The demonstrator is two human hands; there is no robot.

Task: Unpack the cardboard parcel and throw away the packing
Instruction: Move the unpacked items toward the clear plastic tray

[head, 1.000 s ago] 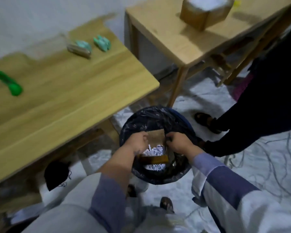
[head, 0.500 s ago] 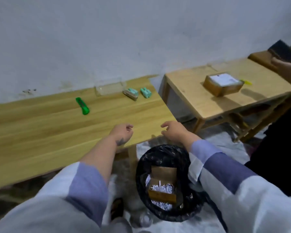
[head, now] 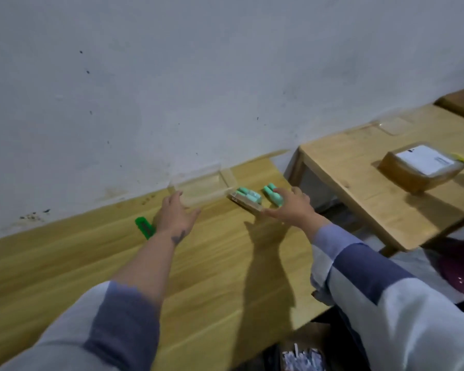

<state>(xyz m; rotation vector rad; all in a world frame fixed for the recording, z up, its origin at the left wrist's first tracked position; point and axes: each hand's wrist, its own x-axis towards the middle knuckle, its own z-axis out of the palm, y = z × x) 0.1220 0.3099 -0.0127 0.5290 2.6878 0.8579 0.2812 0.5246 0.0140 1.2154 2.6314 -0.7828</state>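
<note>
- Head view: both arms reach forward over a long wooden table [head: 65, 277] that stands against a white wall [head: 172, 76].
- Left hand [head: 176, 215]: fingers straight and slightly spread, palm down, holding nothing. The fingertips reach the near edge of a clear plastic tray [head: 201, 187] at the wall side of the table; actual contact cannot be confirmed.
- Right hand [head: 289, 204]: fingers extended and relaxed, gripping nothing. It lies over the near end of a loose mint-green item [head: 271, 192] and just beside a clear pack of mint-green items [head: 247, 198]; whether it touches either cannot be told because of blur.
- A green utility knife [head: 144, 227] lies on the table just left of the left wrist, partly hidden by it.
- Both sleeves are white with blue-grey cuffs; the left one is pushed up, leaving the forearm bare, with a dark mark at the wrist.
- Packing: shredded white paper [head: 303, 358] shows at the bottom edge, below the table's near edge, against a dark surround. The container holding it is mostly out of frame.
- A second, smaller wooden table [head: 359, 199] stands to the right, apart from the long one. On it sits a sealed cardboard parcel [head: 421, 167] with a white label on top, well apart from both hands.
- A second clear tray [head: 394, 124] lies near the far edge of the smaller table.
- A dark maroon object [head: 458, 269] shows at the right edge; its nature cannot be told.
</note>
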